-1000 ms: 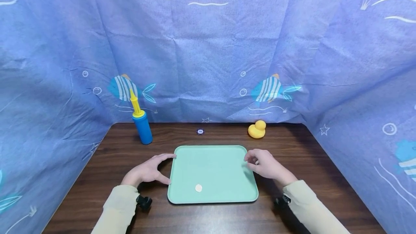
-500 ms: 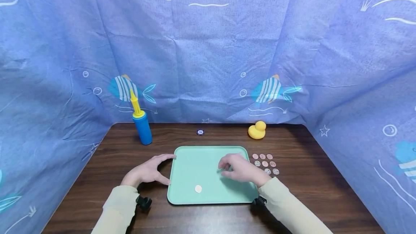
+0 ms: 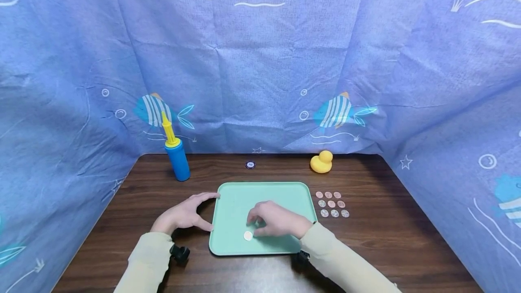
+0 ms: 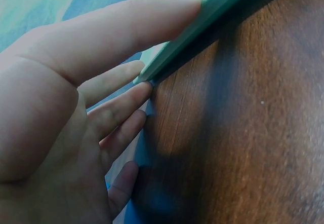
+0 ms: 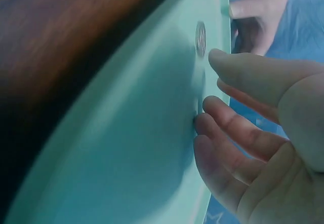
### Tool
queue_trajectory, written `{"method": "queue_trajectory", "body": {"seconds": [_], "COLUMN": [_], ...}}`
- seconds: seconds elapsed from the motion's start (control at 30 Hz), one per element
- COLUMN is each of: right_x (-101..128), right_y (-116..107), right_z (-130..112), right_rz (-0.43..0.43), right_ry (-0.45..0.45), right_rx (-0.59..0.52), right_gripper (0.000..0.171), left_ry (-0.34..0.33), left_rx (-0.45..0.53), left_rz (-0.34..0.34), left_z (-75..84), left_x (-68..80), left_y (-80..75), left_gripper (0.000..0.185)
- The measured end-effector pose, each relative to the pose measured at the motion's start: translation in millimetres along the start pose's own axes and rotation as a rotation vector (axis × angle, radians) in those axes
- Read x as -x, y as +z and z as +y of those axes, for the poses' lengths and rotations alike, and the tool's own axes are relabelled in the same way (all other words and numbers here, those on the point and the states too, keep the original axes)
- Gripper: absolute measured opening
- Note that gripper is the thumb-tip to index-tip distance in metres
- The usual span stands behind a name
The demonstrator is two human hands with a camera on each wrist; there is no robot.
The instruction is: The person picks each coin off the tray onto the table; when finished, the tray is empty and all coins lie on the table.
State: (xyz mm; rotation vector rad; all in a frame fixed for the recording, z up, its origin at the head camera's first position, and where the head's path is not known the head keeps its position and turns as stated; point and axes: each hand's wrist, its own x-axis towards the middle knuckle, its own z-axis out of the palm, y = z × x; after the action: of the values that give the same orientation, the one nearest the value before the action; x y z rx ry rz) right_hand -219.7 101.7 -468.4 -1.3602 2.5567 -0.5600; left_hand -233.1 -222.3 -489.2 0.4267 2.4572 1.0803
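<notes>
A mint-green tray (image 3: 228, 193) lies on the dark wooden table (image 3: 142, 202). My left hand (image 3: 184, 215) spans the tray's left edge, with thumb and straight fingers against the rim (image 4: 223, 6). My right hand (image 3: 272, 221) is low over the tray's front half, fingertips down just right of a pale coin (image 3: 248, 235). In the right wrist view that coin (image 5: 201, 39) lies flat beyond my spread fingers (image 5: 223, 110). A thin dark sliver shows at one fingertip; I cannot tell what it is. Thumb and fingers stay apart.
Several copper-coloured coins (image 3: 331, 204) lie in rows on the table right of the tray. A blue and yellow hand pump (image 3: 176, 157) stands back left, a yellow rubber duck (image 3: 321, 162) back right, a small dark disc (image 3: 250, 164) between them. Blue fish-print cloth (image 3: 260, 67) walls the table.
My right hand has moved left from the coin rows across the tray and down beside the pale coin, uncovering the rows. The left hand and the tray have stayed put.
</notes>
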Motion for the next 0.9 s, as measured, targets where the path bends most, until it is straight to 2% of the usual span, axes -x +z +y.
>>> {"method": "queue_trajectory", "body": {"seconds": [0.2,0.6,0.9], "right_x": [-8.9,-11.3,-16.2], "right_y": [6.5,12.3,16.2], "right_z": [-10.1,-12.5,-13.4], "right_rz": [-0.032,0.005,-0.019], "right_ry": [-0.004,-0.062,0.007], "right_rx": [0.002,0.019,-0.003], "right_gripper": [0.02,0.011,0.012], "left_ry": [0.006,0.007,0.014], "left_rx": [-0.006,-0.01,-0.01], "left_rz": [0.001,0.004,0.006], "left_z": [-1.1,-2.6,-2.6], "left_x": [0.0,0.1,-0.6], "left_y": [0.2,0.4,0.6], "left_gripper": [0.096,0.095,0.096]}}
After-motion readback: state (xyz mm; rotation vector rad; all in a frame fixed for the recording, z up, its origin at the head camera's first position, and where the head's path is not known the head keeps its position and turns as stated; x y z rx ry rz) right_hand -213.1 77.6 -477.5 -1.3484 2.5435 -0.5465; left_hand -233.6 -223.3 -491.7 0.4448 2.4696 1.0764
